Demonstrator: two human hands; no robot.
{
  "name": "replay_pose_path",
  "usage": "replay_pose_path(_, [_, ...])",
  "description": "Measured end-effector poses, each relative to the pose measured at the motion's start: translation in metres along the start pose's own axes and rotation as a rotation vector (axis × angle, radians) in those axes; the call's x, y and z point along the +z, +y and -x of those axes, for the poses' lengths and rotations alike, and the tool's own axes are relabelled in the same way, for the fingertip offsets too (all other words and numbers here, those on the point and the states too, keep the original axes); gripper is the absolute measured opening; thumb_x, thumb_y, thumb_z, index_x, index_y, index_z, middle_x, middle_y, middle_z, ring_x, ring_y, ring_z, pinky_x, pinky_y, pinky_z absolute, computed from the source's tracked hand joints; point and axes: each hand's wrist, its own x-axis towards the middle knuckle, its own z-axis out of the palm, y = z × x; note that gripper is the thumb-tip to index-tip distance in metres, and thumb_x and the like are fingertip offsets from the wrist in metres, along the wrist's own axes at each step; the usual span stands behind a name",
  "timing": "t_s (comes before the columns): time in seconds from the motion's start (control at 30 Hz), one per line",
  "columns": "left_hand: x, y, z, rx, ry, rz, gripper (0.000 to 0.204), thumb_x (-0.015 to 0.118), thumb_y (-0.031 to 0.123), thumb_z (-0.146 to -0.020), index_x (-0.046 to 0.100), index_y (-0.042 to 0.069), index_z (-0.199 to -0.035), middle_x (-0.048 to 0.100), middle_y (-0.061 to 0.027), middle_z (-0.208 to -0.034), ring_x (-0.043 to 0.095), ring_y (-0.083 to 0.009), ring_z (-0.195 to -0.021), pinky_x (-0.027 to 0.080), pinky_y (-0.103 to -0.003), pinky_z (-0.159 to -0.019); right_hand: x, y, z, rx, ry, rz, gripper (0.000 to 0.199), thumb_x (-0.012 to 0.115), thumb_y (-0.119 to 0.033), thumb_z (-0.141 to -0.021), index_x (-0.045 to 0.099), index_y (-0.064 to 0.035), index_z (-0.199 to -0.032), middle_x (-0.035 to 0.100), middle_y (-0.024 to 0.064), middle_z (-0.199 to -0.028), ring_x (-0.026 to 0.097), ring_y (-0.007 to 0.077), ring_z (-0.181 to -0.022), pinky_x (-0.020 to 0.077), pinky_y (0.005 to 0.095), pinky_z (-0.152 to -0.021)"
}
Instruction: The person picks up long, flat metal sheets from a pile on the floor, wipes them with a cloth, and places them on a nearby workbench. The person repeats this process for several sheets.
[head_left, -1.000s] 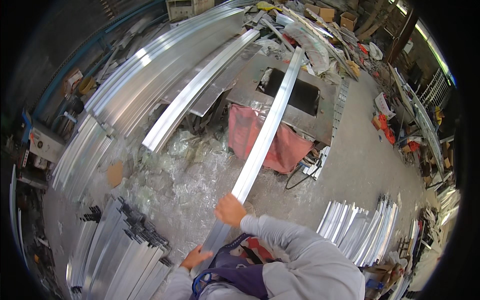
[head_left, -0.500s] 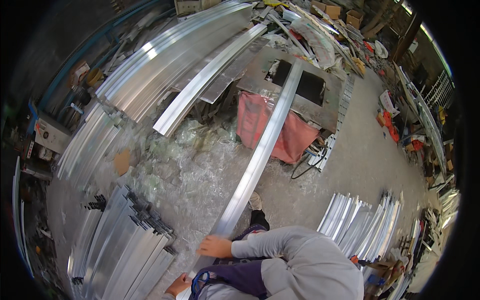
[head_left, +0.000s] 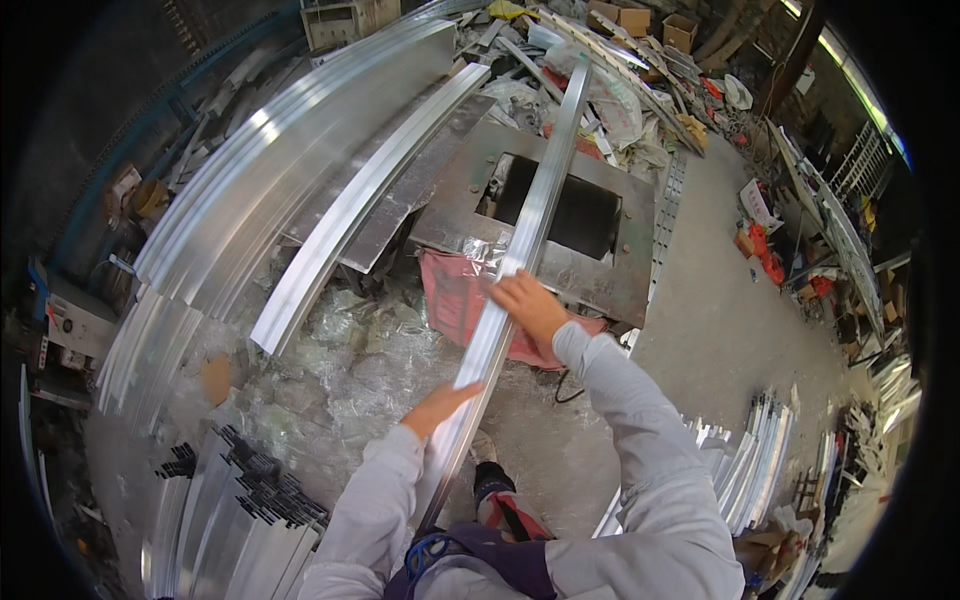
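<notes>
A long silvery aluminium profile [head_left: 536, 205] runs from beside my waist up across a metal work table [head_left: 455, 215] with a dark square opening. My left hand [head_left: 440, 407] grips the near part of the profile from its left side, fingers laid across the top. Farther along, my right hand [head_left: 530, 308] holds it from the right, with fingers curled over the upper face. The undersides of both grips are hidden. A red cloth [head_left: 450, 300] hangs from the table's near edge under the profile.
Another profile [head_left: 365, 200] lies to the left, beside a big stack of long profiles [head_left: 280, 160]. Bundles of profiles stand at the lower left [head_left: 225, 520] and lower right [head_left: 755, 460]. Crumpled clear plastic film [head_left: 350, 370] covers the floor left of me. Scrap and cardboard boxes [head_left: 680, 32] lie at the back.
The profile has moved forward, its far end now past the table's opening. Both my hands have moved forward from beside my waist, the right one farther along the profile.
</notes>
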Motion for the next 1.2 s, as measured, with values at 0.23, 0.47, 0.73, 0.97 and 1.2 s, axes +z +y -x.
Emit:
replay_pose_path(0.23, [0.004,0.016,-0.056,0.254,0.108,-0.197,0.067,0.071,0.050,-0.082,0.059,0.001,-0.125,0.064,-0.0194,-0.120,0.062,-0.0296,-0.109,0.046,-0.035,-0.092,0.015,0.075,-0.037,0.039,-0.232,0.222,0.033,0.058,-0.012,-0.082,0.057,-0.0097,-0.115,0.058,0.0086,-0.115,0.053,0.0266,-0.114,0.0362,0.0437,-0.107])
replay_pose_path(0.47, [-0.007,-0.173,0.088,-0.010,0.141,0.053,0.074,0.082,0.039,-0.073,0.053,0.001,-0.130,0.064,-0.0140,-0.119,0.060,-0.0225,-0.111,0.045,-0.034,-0.095,0.035,-0.068,-0.024,-0.297,-0.601,-0.005,0.019,0.061,-0.013,-0.077,0.059,-0.0135,-0.096,0.059,0.0076,-0.101,0.056,0.0272,-0.098,0.0426,0.0428,-0.092])
replay_pose_path(0.73, [0.027,-0.410,0.334,-0.330,0.162,0.361,0.067,0.084,0.026,-0.070,0.052,0.000,-0.124,0.063,-0.0119,-0.111,0.060,-0.0198,-0.103,0.046,-0.033,-0.089,0.017,-0.382,0.057,-0.317,-0.317,-0.698,0.012,0.055,-0.017,-0.079,0.051,-0.0119,-0.088,0.050,0.0073,-0.089,0.053,0.0254,-0.091,0.0402,0.0413,-0.087])
replay_pose_path(0.97, [0.037,-0.517,0.472,-0.565,0.095,0.327,0.071,0.085,0.029,-0.068,0.049,0.001,-0.122,0.063,-0.0098,-0.100,0.059,-0.0185,-0.089,0.047,-0.034,-0.079,-0.039,-0.532,0.072,-0.337,-0.123,-0.692,0.009,0.053,-0.019,-0.080,0.051,-0.0115,-0.086,0.048,0.0049,-0.084,0.052,0.0207,-0.086,0.0400,0.0324,-0.082])
replay_pose_path(1.2, [0.027,-0.396,0.353,-0.433,0.182,0.234,0.067,0.085,0.037,-0.065,0.056,0.001,-0.113,0.063,-0.0103,-0.099,0.060,-0.0195,-0.091,0.047,-0.032,-0.081,0.001,-0.404,0.052,-0.309,-0.267,-0.650,0.008,0.059,-0.013,-0.076,0.055,-0.0118,-0.083,0.056,0.0056,-0.085,0.057,0.0243,-0.086,0.0442,0.0372,-0.080])
